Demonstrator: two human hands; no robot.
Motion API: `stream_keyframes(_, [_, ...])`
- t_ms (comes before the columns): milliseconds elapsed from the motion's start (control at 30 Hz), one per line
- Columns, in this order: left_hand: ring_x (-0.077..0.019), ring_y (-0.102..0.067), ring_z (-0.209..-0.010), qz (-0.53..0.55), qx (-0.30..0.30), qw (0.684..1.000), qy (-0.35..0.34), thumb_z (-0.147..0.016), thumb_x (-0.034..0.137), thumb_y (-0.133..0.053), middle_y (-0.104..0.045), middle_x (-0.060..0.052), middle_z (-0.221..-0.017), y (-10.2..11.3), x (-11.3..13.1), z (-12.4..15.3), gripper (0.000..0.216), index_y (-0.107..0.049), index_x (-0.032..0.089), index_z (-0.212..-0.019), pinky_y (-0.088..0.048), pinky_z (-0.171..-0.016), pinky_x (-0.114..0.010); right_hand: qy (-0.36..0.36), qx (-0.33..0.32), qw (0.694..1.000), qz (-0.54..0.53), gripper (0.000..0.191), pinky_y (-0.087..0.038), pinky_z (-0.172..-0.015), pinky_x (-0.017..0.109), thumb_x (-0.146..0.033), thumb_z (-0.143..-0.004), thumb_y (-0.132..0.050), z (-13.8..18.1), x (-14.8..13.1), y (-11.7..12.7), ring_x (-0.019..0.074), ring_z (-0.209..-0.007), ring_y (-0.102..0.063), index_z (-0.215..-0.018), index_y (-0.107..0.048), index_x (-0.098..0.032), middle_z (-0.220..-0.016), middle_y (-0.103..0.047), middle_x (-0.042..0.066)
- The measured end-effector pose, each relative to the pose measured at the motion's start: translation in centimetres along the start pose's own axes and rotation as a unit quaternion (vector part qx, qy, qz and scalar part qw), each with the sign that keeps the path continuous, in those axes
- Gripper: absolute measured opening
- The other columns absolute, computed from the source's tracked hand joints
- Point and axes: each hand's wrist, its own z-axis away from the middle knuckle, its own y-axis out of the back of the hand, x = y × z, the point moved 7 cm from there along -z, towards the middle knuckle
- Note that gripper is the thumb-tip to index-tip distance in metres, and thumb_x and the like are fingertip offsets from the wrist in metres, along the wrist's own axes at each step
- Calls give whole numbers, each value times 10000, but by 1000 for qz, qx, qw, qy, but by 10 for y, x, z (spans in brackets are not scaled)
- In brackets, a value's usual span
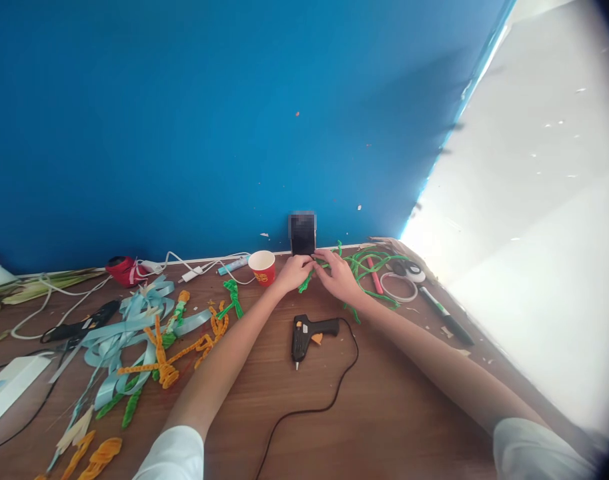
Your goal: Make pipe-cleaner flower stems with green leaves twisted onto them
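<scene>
1. Blue wall [184, 133] backs the brown wooden counter [384, 413].
2. At twelve o'clock, left hand [295, 272] and right hand [337, 275] both pinch a green fuzzy pipe-cleaner strand [305, 283], apparently twisting it.
3. A tighter twist would call for steady pinches.

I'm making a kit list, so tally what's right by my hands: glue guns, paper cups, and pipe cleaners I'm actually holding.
Glue gun: 1
Red paper cup: 1
Green pipe cleaner, pinched between left hand and right hand: 1
Total: 3
</scene>
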Motion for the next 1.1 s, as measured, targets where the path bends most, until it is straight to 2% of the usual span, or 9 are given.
stream_keyframes(100, [-104,-582,-598,162,-8,986,32,-853,387,-519,-627,-26,-695,-14,-23,-2,266,-615,143,-806,-432,-575,-214,0,-10,1000,-22,509,-442,-964,426,-168,-846,-454,2,7,-4,244,-1165,-547,-1349,-398,-214,-1227,-629,90])
stream_keyframes(167, [-90,-570,-595,254,13,966,54,-829,412,-564,-615,-20,-686,-18,-37,-1,281,-614,135,-822,-439,-585,-203,7,18,1000,-21,579,-416,-1006,443,-148,-834,-441,6,9,-3,245,-1218,-508,-1399,-332,-211,-1319,-560,105])
stream_keyframes(233, [-82,-567,-601,282,29,957,61,-831,431,-560,-611,-17,-694,-20,-46,0,302,-608,133,-854,-445,-594,-199,9,63,998,-6,589,-388,-1040,455,-140,-833,-428,11,11,-2,248,-1258,-468,-1409,-321,-199,-1380,-488,126])
stream_keyframes(300, [-82,-574,-622,297,38,952,62,-840,438,-545,-612,-16,-719,-21,-50,1,314,-600,135,-908,-454,-612,-201,-1,89,996,7,566,-387,-1044,457,-134,-841,-411,16,16,-5,248,-1252,-470,-1399,-337,-189,-1369,-485,138])
stream_keyframes(500, [-105,-618,-759,352,28,935,25,-789,368,-646,-631,-17,-826,-23,-46,2,336,-551,158,-1034,-477,-715,-227,-14,59,998,1,471,-427,-1005,439,-194,-878,-426,19,29,-21,247,-1176,-534,-1348,-393,-188,-1293,-551,130])
stream_keyframes(633, [-103,-599,-724,336,5,942,7,-783,353,-665,-622,-3,-802,-26,-39,4,452,-516,175,-1171,-452,-653,-208,-18,45,999,12,450,-447,-967,426,-215,-898,-409,18,28,-21,251,-1132,-553,-1346,-408,-180,-1263,-568,131])
stream_keyframes(733, [-100,-584,-681,317,-10,948,0,-796,357,-652,-609,8,-766,-29,-35,6,510,-470,176,-1237,-441,-619,-203,-12,37,999,11,385,-456,-940,406,-212,-908,-391,17,23,-20,245,-1096,-564,-1281,-483,-183,-1213,-584,128])
stream_keyframes(933, [-94,-560,-631,271,2,963,5,-834,435,-577,-568,21,-721,-29,-35,6,407,-510,159,-1125,-445,-600,-205,-11,33,999,-5,285,-468,-884,380,-257,-935,-389,15,23,-18,240,-1040,-575,-1143,-577,-205,-1101,-606,111])
stream_keyframes(1100, [-106,-552,-685,218,10,976,-14,-866,470,-508,-578,-16,-789,-30,-35,5,382,-573,136,-1040,-448,-599,-206,-31,39,999,-1,219,-481,-779,343,-290,-936,-415,16,32,-18,226,-893,-602,-1004,-601,-196,-972,-606,94])
